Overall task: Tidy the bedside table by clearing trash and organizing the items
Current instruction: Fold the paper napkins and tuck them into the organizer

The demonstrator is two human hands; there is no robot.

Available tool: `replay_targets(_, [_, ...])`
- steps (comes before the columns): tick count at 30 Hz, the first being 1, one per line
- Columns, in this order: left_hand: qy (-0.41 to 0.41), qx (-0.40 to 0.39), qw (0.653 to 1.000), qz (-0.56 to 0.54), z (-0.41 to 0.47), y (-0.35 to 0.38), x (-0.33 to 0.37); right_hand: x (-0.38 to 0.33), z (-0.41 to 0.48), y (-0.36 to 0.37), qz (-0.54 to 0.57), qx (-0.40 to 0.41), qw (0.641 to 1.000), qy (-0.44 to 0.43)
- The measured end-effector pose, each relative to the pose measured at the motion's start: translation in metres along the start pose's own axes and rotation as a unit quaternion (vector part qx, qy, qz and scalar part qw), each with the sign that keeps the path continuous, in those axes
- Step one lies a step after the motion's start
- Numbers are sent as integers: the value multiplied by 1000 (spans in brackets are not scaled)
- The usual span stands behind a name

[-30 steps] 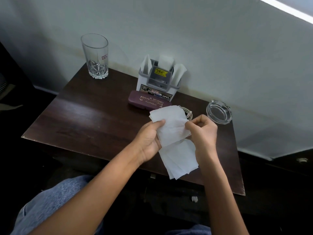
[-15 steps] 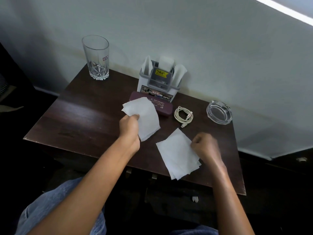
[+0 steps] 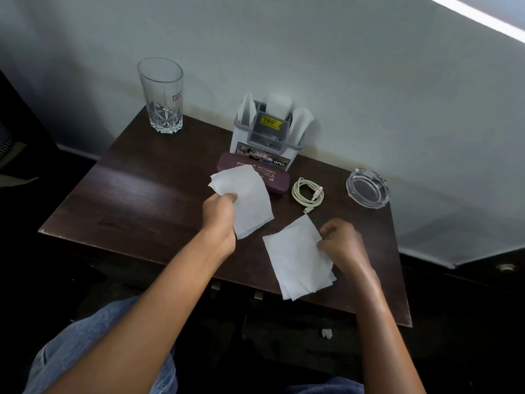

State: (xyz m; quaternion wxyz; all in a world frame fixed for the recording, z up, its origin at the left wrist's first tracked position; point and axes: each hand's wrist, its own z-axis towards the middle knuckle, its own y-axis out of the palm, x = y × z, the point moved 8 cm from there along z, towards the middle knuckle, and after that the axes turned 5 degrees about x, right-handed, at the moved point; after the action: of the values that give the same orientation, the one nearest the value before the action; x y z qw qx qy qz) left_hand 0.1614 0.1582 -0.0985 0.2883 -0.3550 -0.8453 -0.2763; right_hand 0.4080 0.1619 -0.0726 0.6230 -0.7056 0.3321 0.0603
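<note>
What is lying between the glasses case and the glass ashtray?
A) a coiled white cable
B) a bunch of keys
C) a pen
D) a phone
A: a coiled white cable lies on the bedside table between the maroon glasses case and the glass ashtray.

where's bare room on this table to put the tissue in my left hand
The table lies bare on the left, between glass, case and left hand. Crowded right side: cable, ashtray, tissue stack, right hand.

glass [image 3: 162, 95] rear-left | organizer [image 3: 265, 135] behind case [image 3: 272, 177] | cable [image 3: 308, 192] left of ashtray [image 3: 367, 188]
</note>
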Motion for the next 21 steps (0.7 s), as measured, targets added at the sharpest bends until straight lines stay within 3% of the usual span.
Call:
replay_targets(5, [-3,-17,1000,0,-1,2,0,4,0,-12,113,4,993,41])
replay_targets(11, [-39,-76,996,-20,-9,14,-4,-23,-10,-48,279,7,960,19])
replay_targets(16, [-92,-136,985,-50,-20,27,-13,-44,-22,-55,448,-58,892,5])
replay_targets(21, [-122,-192,972,-53,-32,41,-26,-54,-23,-53,559,-50,827,23])
